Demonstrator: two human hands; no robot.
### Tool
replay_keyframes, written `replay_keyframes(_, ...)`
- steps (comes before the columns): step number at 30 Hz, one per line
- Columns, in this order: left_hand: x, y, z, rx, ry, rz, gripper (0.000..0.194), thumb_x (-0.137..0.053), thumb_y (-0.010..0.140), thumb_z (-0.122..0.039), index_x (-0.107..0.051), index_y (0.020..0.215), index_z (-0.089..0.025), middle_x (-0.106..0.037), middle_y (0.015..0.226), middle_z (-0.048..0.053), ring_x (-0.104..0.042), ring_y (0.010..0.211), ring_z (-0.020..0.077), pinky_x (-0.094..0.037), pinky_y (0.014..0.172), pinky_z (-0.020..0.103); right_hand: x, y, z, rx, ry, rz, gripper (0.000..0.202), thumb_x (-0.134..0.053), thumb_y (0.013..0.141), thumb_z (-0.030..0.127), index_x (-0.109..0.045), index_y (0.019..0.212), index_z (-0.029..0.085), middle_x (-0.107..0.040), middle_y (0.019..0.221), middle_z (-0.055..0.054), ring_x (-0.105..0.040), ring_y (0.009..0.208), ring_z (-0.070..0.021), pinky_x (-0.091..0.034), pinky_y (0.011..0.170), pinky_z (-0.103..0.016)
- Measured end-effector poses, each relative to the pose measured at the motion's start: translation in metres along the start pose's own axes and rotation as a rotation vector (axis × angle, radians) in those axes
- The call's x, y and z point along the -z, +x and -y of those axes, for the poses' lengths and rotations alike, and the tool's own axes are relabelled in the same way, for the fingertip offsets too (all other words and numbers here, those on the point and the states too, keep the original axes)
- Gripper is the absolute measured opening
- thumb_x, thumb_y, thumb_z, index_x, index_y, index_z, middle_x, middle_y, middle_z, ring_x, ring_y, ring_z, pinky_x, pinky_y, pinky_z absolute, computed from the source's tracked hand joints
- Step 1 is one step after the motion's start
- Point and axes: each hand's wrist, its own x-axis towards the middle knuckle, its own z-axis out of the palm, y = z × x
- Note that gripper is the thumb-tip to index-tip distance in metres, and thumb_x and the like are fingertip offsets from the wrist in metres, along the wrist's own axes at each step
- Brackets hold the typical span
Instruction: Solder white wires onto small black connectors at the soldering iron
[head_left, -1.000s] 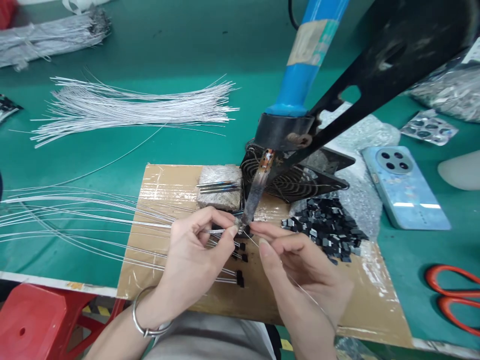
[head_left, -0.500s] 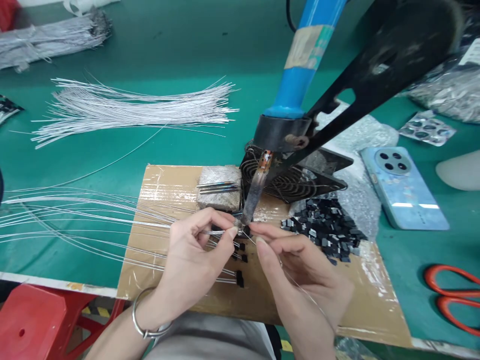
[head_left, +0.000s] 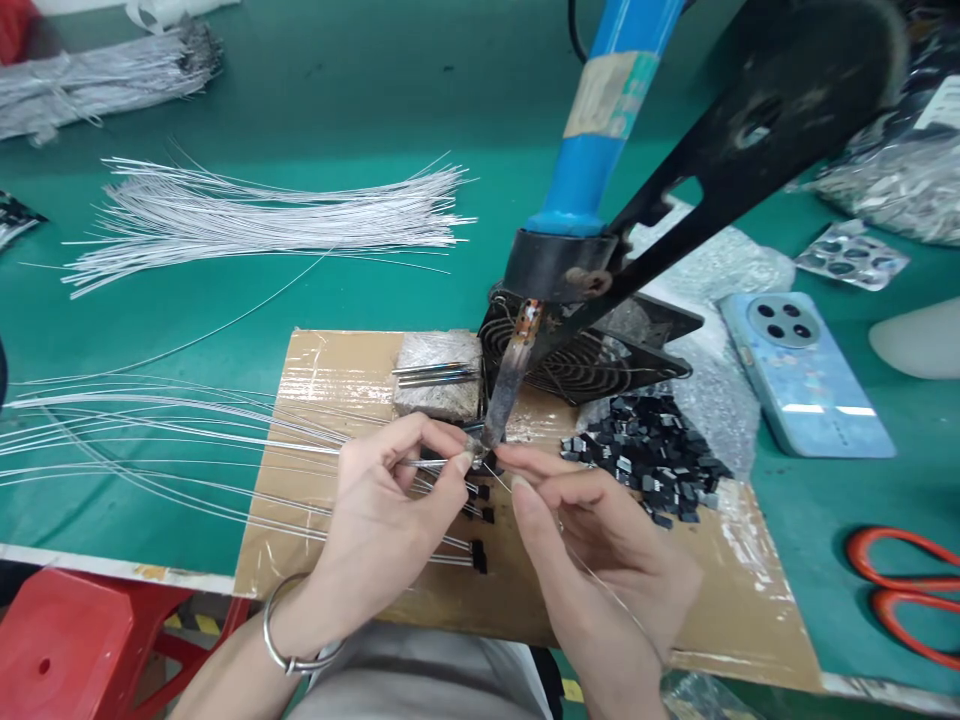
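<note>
My left hand [head_left: 401,510] pinches white wires [head_left: 300,443] close to their ends, under the tip of a soldering iron [head_left: 506,390]. The small part at the wire ends is mostly hidden by my fingertips. Between thumb and fingers of my right hand [head_left: 607,550], a thin strand of solder wire [head_left: 592,570] is held, its end reaching toward the iron tip. The iron has a blue handle and hangs in a black bracket [head_left: 675,240]. Below my left fingertips lie several wires with black connectors [head_left: 478,556] on their ends.
A cardboard sheet [head_left: 337,360] carries a black fan [head_left: 592,365], a wrapped block [head_left: 435,400] and a heap of black connectors [head_left: 652,455]. White wire bundles [head_left: 285,215] lie behind. To the right are a phone [head_left: 810,375] and red-handled scissors [head_left: 900,590]; a red stool [head_left: 67,640] stands front left.
Both hands hold nearly the same pose at the iron tip. The view has shifted very slightly; nothing has been taken up or let go.
</note>
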Motion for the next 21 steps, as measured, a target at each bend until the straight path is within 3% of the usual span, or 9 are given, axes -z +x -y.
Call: replay_keyframes(21, -0.0010, -0.0042, 0.0002, -0.018, 0.016, 0.003, 0.010, -0.066, 0.081, -0.013, -0.068, 0.072, -0.015, -0.073, 0.080, 0.006, -0.066, 0.072, 0.0168, -0.046, 0.058, 0.025, -0.0032, -0.0019, 0.0036, 0.006, -0.071, -0.032, 0.015, -0.072, 0.087, 0.019, -0.063, 0.076, 0.025, -0.079, 0.104, -0.002, -0.076, 0.094, -0.0200, -0.059, 0.084, -0.030)
